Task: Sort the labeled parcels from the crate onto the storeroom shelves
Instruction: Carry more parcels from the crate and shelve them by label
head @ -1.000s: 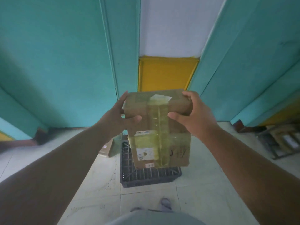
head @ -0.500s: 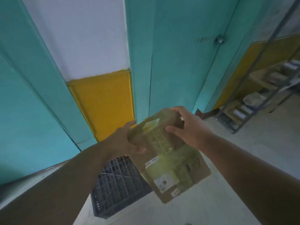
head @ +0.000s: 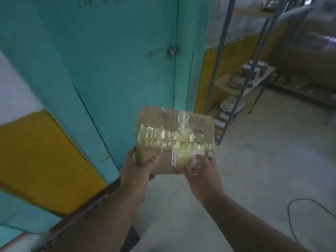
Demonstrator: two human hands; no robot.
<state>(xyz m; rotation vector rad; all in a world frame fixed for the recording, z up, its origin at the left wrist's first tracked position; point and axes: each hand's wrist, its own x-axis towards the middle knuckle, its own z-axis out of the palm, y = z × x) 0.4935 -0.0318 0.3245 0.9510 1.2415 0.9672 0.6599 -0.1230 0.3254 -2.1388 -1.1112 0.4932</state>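
Teal painted door [head: 127,60], closed, round metal knob at its right edge; fills the upper left of the view. Wall to its left white above, yellow below.

Grey concrete floor [head: 254,170]; a loop of dark cable [head: 291,215] lies on it at the right.

Grey metal-framed storeroom shelving [head: 236,73], standing at the right beyond the door, well apart from the person. Its lower boards already carry several wrapped parcels [head: 231,104]; their labels are too blurred to read. Upper boards are only partly in view.

Flat brown cardboard parcel [head: 174,128], crossed by glossy clear tape, a white printed label near its lower right corner. It is held in the air in front of the door, clear of every shelf, broad face tilted towards the camera.

Left hand [head: 140,166]: fingers closed around the parcel's lower left corner, thumb on the front face.

Right hand [head: 201,168]: at the lower right edge, fingers lying over the label and the tape there; how tightly they grip cannot be told through the blur.

Progress, as a judgement: some parcels appear shelved; this one is in transit, not yet placed. The crate is not in view, so what remains in it cannot be told.
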